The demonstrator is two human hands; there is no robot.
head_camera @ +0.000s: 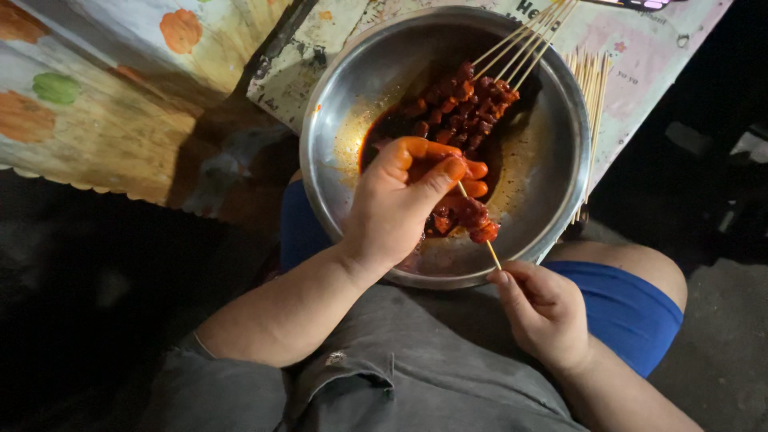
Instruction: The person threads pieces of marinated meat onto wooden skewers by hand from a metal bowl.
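Observation:
A round steel bowl (560,136) rests on my lap and holds red, sauce-coated meat pieces. My left hand (400,204), smeared with orange sauce, pinches meat pieces (472,218) threaded on a thin bamboo skewer (491,254). My right hand (544,312) grips the bare lower end of that skewer just below the bowl's rim. Several finished skewers (468,100) lie in the bowl's far side, their sticks pointing over the rim to the upper right.
A bundle of bare bamboo sticks (594,80) lies on the table to the right of the bowl. A patterned tablecloth (96,104) covers the table at upper left. Dark ground surrounds my knees on both sides.

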